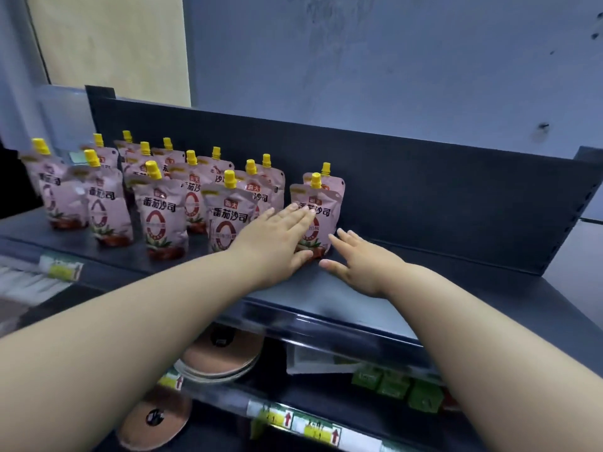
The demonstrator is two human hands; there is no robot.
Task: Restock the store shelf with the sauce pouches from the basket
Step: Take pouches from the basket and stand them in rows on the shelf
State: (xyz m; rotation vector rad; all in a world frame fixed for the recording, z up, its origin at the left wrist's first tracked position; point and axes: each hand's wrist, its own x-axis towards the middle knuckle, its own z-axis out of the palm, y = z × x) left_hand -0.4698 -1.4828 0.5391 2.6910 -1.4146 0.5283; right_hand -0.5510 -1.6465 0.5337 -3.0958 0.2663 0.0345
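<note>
Rightmost tomato sauce pouch (pixel 326 195) is stood upright on the dark top shelf (pixel 440 282), touched by flat left hand (pixel 277 238); right hand (pixel 362 261) is spread beside it, nothing gripped. Pouch should be squared label-forward with neighbouring pouches (pixel 161 210), steadied gently.

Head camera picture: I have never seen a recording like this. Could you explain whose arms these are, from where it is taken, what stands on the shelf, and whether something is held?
There is no machine here. A person wears a camera on the head, looking forward and down, so the two bare arms are that person's own. On the dark shelf stand pink pouches with yellow caps, upright, in rows. The left hand lies flat on the front of the rightmost pouch. The right hand is open beside it; whether it touches is unclear. Neither hand grips anything. The basket is not in view.
</note>
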